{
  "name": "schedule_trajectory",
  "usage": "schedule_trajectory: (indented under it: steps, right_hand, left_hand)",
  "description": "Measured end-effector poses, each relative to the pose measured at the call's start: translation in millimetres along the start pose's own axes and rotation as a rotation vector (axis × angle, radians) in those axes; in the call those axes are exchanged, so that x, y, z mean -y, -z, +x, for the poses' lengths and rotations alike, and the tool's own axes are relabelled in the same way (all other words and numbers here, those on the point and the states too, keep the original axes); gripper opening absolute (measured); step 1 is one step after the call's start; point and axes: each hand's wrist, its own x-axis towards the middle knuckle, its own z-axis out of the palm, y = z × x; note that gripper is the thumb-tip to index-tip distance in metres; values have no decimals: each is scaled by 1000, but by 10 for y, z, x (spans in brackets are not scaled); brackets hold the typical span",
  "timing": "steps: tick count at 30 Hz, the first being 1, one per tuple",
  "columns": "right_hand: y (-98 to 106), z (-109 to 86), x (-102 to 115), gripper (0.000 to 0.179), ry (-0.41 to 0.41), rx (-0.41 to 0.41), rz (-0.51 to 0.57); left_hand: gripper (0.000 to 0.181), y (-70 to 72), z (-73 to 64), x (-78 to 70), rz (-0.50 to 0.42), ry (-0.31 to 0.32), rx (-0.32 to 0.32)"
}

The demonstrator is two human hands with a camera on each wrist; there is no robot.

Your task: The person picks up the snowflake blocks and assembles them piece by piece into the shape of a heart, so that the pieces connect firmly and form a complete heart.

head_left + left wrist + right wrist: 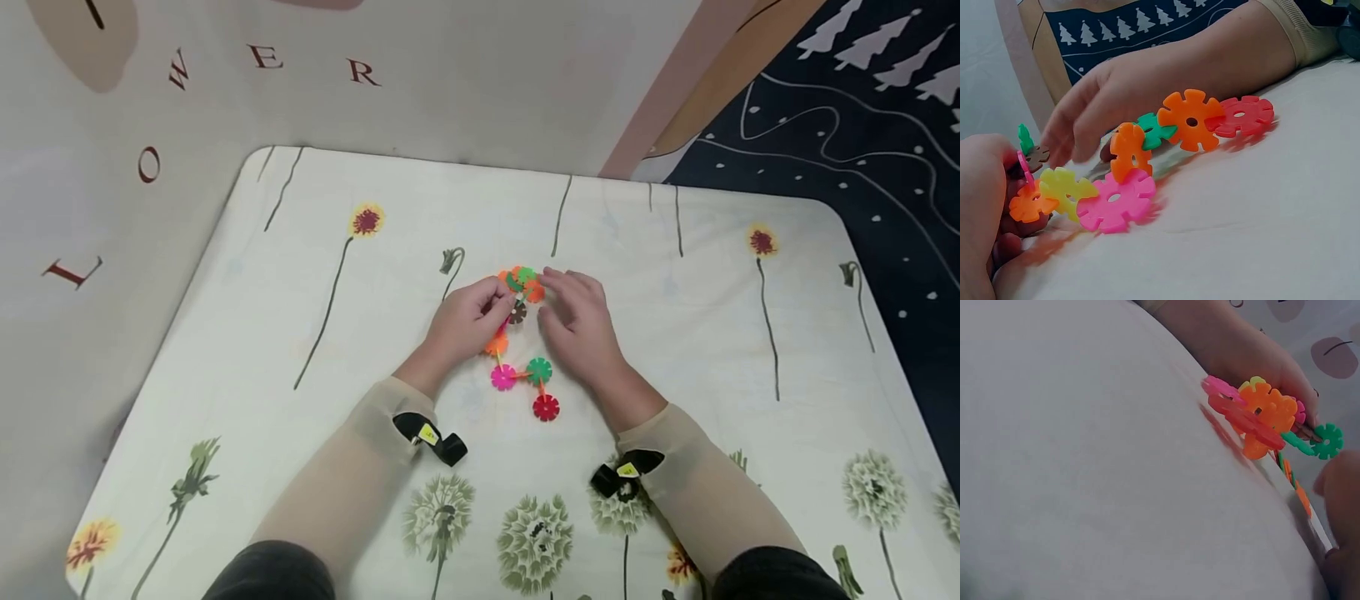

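White cloth printed with flowers (667, 325) covers the table (420, 157); around it are a pale backdrop (465, 92) with red letters and a dark panel (810, 175) with white trees. Over the table's middle, the left hand (467, 318) pinches a chain of plastic flower pieces (503, 377) running back toward the person. Opposite, the right hand (581, 325) has loosely bent fingers, apparently holding nothing. Orange and green pieces (534, 291) lie between the fingertips, partly hidden. Black cameras (450, 449) sit on both beige-sleeved wrists.
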Motion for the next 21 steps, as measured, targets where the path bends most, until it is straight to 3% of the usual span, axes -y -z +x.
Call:
schedule_trajectory:
  steps: [3, 6, 16, 21]
  right_hand:
    - [10, 2, -1, 40, 5, 102, -96]
    - [12, -1, 4, 35, 31, 132, -145]
    - [-26, -7, -11, 17, 119, 3, -106]
    - [-35, -6, -14, 8, 109, -45, -63]
  left_hand:
    - [17, 0, 4, -3, 4, -8, 6]
    - [18, 7, 4, -12, 11, -9, 13]
    - [20, 17, -6, -36, 42, 0, 21]
    - [20, 13, -9, -36, 51, 2, 22]
